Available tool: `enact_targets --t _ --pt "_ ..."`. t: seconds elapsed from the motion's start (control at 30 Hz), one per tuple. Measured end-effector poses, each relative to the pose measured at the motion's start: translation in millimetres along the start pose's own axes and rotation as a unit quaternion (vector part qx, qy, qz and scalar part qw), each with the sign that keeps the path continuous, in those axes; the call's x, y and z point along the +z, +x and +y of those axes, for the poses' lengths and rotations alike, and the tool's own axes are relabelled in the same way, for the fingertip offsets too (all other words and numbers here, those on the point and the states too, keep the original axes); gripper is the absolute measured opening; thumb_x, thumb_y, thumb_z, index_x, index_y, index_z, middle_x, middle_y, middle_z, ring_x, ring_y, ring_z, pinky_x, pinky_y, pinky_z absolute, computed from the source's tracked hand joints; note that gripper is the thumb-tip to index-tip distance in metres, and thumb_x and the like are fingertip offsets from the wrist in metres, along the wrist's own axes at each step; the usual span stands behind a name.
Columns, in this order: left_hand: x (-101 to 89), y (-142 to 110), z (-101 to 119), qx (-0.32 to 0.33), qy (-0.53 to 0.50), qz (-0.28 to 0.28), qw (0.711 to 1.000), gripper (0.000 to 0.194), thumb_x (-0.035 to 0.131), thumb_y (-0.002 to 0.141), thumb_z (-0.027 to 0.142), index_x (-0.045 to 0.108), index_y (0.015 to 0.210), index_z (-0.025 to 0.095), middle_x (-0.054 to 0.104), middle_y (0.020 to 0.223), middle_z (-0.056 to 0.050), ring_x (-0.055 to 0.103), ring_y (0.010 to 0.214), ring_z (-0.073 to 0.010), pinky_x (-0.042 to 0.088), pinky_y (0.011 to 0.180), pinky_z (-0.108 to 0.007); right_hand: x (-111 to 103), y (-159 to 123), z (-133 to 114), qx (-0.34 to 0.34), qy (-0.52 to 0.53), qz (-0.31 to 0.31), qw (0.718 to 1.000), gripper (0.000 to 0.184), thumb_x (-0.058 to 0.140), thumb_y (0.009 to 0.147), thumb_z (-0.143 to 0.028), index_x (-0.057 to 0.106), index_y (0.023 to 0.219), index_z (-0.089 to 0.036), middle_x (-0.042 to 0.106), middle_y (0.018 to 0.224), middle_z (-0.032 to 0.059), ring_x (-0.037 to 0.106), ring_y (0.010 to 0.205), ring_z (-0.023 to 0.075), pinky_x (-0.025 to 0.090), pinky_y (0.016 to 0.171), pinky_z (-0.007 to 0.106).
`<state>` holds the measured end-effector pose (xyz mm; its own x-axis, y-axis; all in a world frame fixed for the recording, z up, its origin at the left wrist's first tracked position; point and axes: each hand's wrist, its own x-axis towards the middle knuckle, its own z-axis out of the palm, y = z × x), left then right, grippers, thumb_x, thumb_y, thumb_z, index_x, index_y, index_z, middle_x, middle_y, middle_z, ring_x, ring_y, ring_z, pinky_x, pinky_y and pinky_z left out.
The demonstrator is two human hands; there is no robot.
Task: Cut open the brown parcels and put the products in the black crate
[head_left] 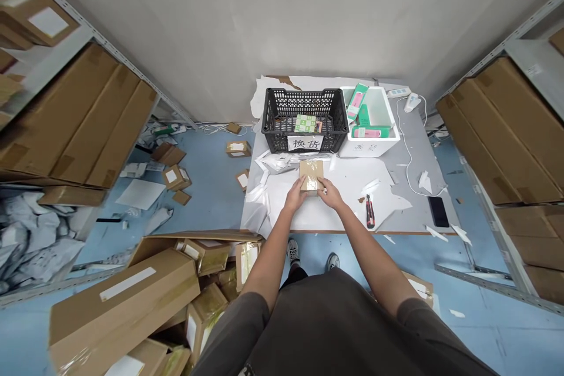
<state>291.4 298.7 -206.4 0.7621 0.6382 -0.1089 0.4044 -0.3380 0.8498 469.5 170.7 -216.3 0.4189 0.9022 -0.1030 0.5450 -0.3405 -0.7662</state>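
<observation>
A dark shirt (pixel 343 329) lies nearest the camera, the wearer's two forearms stretching forward over the near edge of the table (pixel 425 153). The left hand (pixel 295 195) and right hand (pixel 330 194) grip a small cardboard box (pixel 311 175) by its two sides, fingers closed around its near corners. Shiny clear tape crosses its top. The box is over the white paper (pixel 317 217), left of the table's middle, between the near edge and a black crate (pixel 277 142); whether it rests on the paper or is slightly raised, I cannot tell.

The crate stands toward the far edge, with a green-and-white packet (pixel 305 123) inside. Just right of it, a white foam box (pixel 388 145) holds green-and-pink packages (pixel 371 132). A red-and-black cutter (pixel 369 211) lies near the near edge, and a phone (pixel 438 211) is at the near right corner. A power strip (pixel 398 93) lies by the far right corner.
</observation>
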Motion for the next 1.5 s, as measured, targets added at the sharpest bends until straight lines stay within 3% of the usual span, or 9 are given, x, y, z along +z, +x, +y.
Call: enact_targets --t 0.13,0.37,0.53,0.67,0.9,1.03,1.13,1.33,1.5 --pt "-3.9 -0.1 11.5 -0.031 0.03 0.008 0.999 0.08 0.069 0.092 0.019 0.041 0.167 0.026 0.053 0.162 -0.013 0.054 0.145 -0.03 0.044 0.121 -0.045 -7.0 -2.9 -8.9 0.008 -0.001 -0.009 1.0 0.073 0.066 0.087 -0.023 0.052 0.158 -0.024 0.056 0.155 0.0135 0.061 0.134 0.0282 0.055 0.111 0.046" --pt "-24.8 -5.8 26.9 -0.095 0.077 0.005 0.992 0.065 0.068 0.099 0.048 0.052 0.16 0.033 0.079 0.119 -0.006 0.074 0.096 -0.025 0.055 0.096 -0.036 -35.0 -0.2 -23.2 0.0 -0.035 0.003 0.999 0.05 0.054 0.104 -0.039 0.059 0.152 -0.028 0.072 0.135 0.0084 0.071 0.091 0.0228 0.059 0.096 0.042" --pt "0.6 8.4 16.3 -0.144 0.048 0.058 0.987 0.063 0.052 0.107 0.049 0.043 0.165 0.028 0.076 0.131 -0.011 0.073 0.117 -0.0288 0.053 0.104 -0.04 -8.9 17.3 -10.7 0.078 -0.024 0.043 0.996 0.056 0.05 0.103 -0.035 0.05 0.158 -0.026 0.074 0.132 0.0093 0.072 0.102 0.0259 0.058 0.099 0.044" --pt "17.3 5.8 0.5 -0.137 -0.017 0.025 0.99 0.061 0.044 0.109 0.045 0.039 0.168 0.026 0.068 0.148 -0.012 0.069 0.128 -0.0278 0.052 0.109 -0.043 9.9 12.5 4.6 0.124 0.009 0.04 0.991 0.065 0.045 0.103 -0.031 0.037 0.167 -0.021 0.069 0.141 0.0134 0.075 0.101 0.0242 0.06 0.097 0.042" --pt "21.1 -46.2 -22.7 -0.044 0.0 -0.047 0.998 0.087 0.084 0.085 0.041 0.048 0.163 0.026 0.048 0.166 -0.014 0.045 0.155 -0.0318 0.038 0.127 -0.047 13.4 -47.1 24.0 0.087 0.028 -0.024 0.996 0.065 0.064 0.094 -0.036 0.053 0.157 -0.025 0.058 0.157 0.0133 0.071 0.118 0.028 0.06 0.103 0.047" --pt "28.9 -61.8 -28.5 -0.058 0.013 -0.059 0.996 0.086 0.083 0.086 0.031 0.046 0.163 0.033 0.048 0.167 -0.01 0.043 0.157 -0.0304 0.039 0.127 -0.05 31.1 -74.0 26.4 0.043 0.043 -0.058 0.996 0.075 0.068 0.082 -0.017 0.055 0.154 -0.028 0.06 0.154 0.0102 0.062 0.135 0.0286 0.055 0.111 0.049" --pt "27.8 -61.4 -26.8 -0.058 0.019 -0.049 0.997 0.081 0.08 0.088 0.029 0.047 0.163 0.033 0.054 0.16 -0.01 0.05 0.15 -0.0297 0.042 0.124 -0.047 39.7 -78.3 22.7 0.055 0.044 -0.047 0.996 0.074 0.062 0.084 -0.014 0.053 0.157 -0.026 0.061 0.153 0.0123 0.066 0.129 0.0266 0.058 0.105 0.046" --pt "-3.0 -45.3 6.4 -0.078 0.067 -0.01 0.995 0.065 0.071 0.097 0.041 0.054 0.158 0.029 0.07 0.127 -0.009 0.071 0.108 -0.0243 0.054 0.105 -0.038 -0.7 -54.3 0.6 0.029 0.03 -0.062 0.997 0.057 0.056 0.102 -0.033 0.053 0.158 -0.028 0.067 0.145 0.0107 0.072 0.104 0.0239 0.058 0.098 0.041" --pt "-22.4 -17.1 38.8 -0.103 0.057 0.05 0.992 0.06 0.061 0.103 0.05 0.054 0.158 0.027 0.076 0.123 -0.009 0.072 0.097 -0.0237 0.055 0.098 -0.037 -37.0 -19.1 -21.5 0.042 -0.047 -0.038 0.997 0.053 0.045 0.109 -0.039 0.051 0.159 -0.023 0.079 0.11 0.0092 0.073 0.098 0.0277 0.056 0.093 0.039"
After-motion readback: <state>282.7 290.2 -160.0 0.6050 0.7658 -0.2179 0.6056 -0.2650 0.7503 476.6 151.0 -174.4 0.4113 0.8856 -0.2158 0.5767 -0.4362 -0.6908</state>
